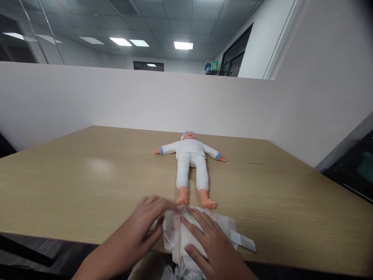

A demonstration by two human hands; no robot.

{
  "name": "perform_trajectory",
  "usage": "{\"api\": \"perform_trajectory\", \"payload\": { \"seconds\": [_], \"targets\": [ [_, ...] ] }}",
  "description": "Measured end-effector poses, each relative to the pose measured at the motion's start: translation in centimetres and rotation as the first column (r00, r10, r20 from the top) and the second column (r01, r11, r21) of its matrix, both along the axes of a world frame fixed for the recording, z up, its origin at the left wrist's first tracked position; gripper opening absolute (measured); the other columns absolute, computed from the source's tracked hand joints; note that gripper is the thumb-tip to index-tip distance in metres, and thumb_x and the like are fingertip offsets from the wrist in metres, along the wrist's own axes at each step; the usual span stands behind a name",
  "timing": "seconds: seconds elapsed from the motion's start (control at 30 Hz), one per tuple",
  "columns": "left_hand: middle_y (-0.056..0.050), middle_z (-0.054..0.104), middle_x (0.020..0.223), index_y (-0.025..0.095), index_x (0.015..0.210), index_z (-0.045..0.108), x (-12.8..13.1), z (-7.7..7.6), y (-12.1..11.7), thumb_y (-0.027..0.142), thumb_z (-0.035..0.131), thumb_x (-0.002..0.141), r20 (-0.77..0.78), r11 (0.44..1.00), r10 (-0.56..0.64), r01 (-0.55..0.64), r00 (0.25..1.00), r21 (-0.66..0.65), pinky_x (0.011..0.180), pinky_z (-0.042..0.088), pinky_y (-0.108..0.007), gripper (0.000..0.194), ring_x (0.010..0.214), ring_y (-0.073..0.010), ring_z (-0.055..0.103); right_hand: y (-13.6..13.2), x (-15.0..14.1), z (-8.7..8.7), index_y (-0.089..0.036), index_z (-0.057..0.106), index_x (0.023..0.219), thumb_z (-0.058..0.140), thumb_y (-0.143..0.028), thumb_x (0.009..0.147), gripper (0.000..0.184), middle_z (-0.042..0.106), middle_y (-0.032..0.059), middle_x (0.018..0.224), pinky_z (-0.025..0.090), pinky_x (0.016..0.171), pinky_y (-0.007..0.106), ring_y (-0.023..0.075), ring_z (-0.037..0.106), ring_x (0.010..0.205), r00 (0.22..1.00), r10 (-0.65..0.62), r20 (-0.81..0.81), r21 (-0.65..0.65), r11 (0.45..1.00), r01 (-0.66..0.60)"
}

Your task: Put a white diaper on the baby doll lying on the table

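Note:
A white disposable diaper point(190, 233) is spread at the table's front edge, its lower part hanging past it. On its right side, a fastening tab point(247, 242) sticks out over the tabletop. My right hand point(214, 245) lies on the diaper with its fingers spread. At the upper left edge of the diaper is my left hand point(148, 221), slightly blurred, its fingers stretched towards the thin material and its thumb apart. Just beyond lies a baby doll point(190, 155) on its back in white clothes with blue cuffs, arms out and bare feet towards me.
The wood-coloured table point(87, 186) has a seam running across it behind the doll's legs. A low white partition point(140, 101) stands along its back, and a wall point(314, 89) rises on the right. A dark object point(355, 167) is at the right edge.

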State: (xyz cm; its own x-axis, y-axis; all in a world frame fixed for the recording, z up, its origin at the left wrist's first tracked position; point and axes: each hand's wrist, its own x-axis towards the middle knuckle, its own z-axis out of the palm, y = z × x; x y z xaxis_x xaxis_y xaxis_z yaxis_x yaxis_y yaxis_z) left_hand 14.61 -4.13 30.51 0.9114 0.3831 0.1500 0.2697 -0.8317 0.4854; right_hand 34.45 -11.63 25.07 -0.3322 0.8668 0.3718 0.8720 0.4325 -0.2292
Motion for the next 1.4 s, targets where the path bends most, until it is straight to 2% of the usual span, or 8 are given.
{"api": "perform_trajectory", "payload": {
  "seconds": [0.13,0.27,0.43,0.53,0.67,0.97,1.23,1.4],
  "targets": [
    [-0.007,0.042,0.173,0.045,0.167,0.033,2.5,1.4,7.9,0.031,0.092,0.072,-0.117,0.903,-0.036,0.083,0.992,0.421,0.119,0.046,-0.051,0.112,0.157,-0.0414,0.041,1.2,1.3,-1.8,-0.032,0.036,0.171,0.064,-0.05,0.105,0.074,0.047,0.0077,0.171,0.05,0.123,0.046,0.0313,0.053,0.152,0.995,0.077,0.058,0.067,0.994,-0.081],
    [-0.013,0.026,0.181,0.036,0.169,0.032,4.8,1.4,13.9,0.011,0.089,0.071,-0.262,0.754,-0.12,0.259,0.958,0.603,0.127,0.036,-0.051,0.116,0.162,-0.0393,0.034,3.6,2.9,-3.7,-0.029,0.039,0.17,0.061,-0.064,0.103,0.078,0.06,0.0107,0.159,0.059,0.113,0.039,0.0304,0.067,0.139,0.968,0.17,0.187,0.226,0.951,-0.211],
    [-0.011,0.043,0.173,0.022,0.142,0.065,7.1,0.8,16.1,0.019,0.074,0.088,-0.233,0.682,-0.426,0.48,0.874,0.552,0.132,0.031,-0.043,0.055,0.162,-0.0317,0.036,4.5,4.1,-3.8,-0.036,0.036,0.17,0.063,-0.038,0.108,0.068,0.06,0.003,0.157,0.058,0.112,0.027,0.0232,0.07,0.135,0.963,0.192,0.188,0.23,0.945,-0.233],
    [-0.013,0.067,0.149,0.021,0.124,0.071,7.9,1.3,16.8,0.028,0.068,0.095,-0.137,0.718,-0.522,0.52,0.842,0.463,0.128,0.036,-0.046,0.03,0.15,-0.0324,0.051,5.0,4.6,-3.7,-0.036,0.039,0.169,0.065,-0.034,0.107,0.067,0.06,0.0015,0.156,0.059,0.109,0.023,0.0214,0.071,0.133,0.96,0.223,0.168,0.22,0.941,-0.257],
    [-0.011,0.074,0.136,0.023,0.124,0.069,8.4,4.5,17.8,0.027,0.067,0.092,0.044,0.823,-0.534,0.508,0.844,0.255,0.114,0.047,-0.047,0.032,0.132,-0.0327,0.064,6.7,5.3,-3.6,-0.036,0.042,0.167,0.063,-0.034,0.109,0.062,0.06,0.0002,0.157,0.055,0.113,0.022,0.0188,0.07,0.134,0.955,0.27,0.121,0.241,0.925,-0.292],
    [-0.004,0.077,0.119,0.023,0.116,0.07,8.7,14.0,21.1,0.042,0.082,0.089,0.342,0.957,-0.199,0.257,0.918,-0.133,0.096,0.053,-0.037,0.036,0.11,-0.0228,0.071,14.4,6.9,1.3,-0.038,0.035,0.17,0.067,-0.046,0.106,0.072,0.04,0.002,0.173,0.038,0.131,0.045,0.0257,0.043,0.159,0.965,0.256,-0.055,-0.151,0.953,-0.261],
    [-0.006,0.077,0.124,0.021,0.115,0.07,8.9,14.8,22.9,0.035,0.082,0.091,0.481,0.949,-0.157,0.266,0.862,-0.167,0.094,0.056,-0.037,0.031,0.111,-0.0225,0.072,24.5,9.4,1.4,-0.032,0.057,0.158,0.055,-0.046,0.11,0.05,0.053,0.0018,0.167,0.034,0.13,0.046,0.03,0.047,0.156,0.978,0.124,-0.168,-0.073,0.988,-0.138],
    [-0.002,0.078,0.122,0.022,0.117,0.067,8.8,14.8,23.4,0.034,0.079,0.095,0.484,0.944,-0.186,0.293,0.855,-0.155,0.094,0.059,-0.037,0.027,0.111,-0.021,0.074,27.8,9.8,2.9,-0.029,0.072,0.142,0.069,-0.053,0.101,0.047,0.069,0.0018,0.151,0.051,0.122,0.043,0.0319,0.061,0.145,0.941,-0.003,-0.339,-0.035,0.999,-0.01]
  ]
}}
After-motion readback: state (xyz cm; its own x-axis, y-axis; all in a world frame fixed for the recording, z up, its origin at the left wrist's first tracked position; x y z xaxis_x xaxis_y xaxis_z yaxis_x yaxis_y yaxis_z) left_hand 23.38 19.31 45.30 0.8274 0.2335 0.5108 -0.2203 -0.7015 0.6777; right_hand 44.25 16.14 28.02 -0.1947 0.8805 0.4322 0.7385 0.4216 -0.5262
